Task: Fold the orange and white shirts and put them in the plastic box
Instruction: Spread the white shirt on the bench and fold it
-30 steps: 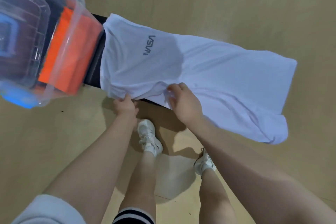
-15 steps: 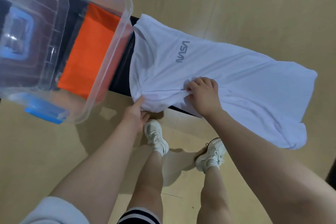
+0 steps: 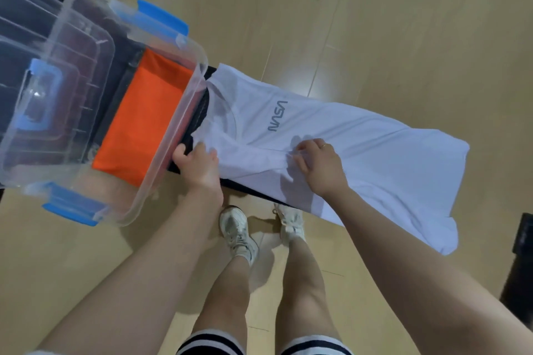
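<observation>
Orange shirt lay folded in the plastic box; white shirt lay spread on the dark surface, left hand and right hand each pinching its near side; side fold in hand; next, likely carry the edge across

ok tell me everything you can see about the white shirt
The white shirt is soft, thin-looking fabric with a small grey NASA print on the chest. It lies spread lengthwise on a dark bench, collar toward the plastic box, hem hanging off the far end. Both hands, left and right, bunch its near edge.
</observation>
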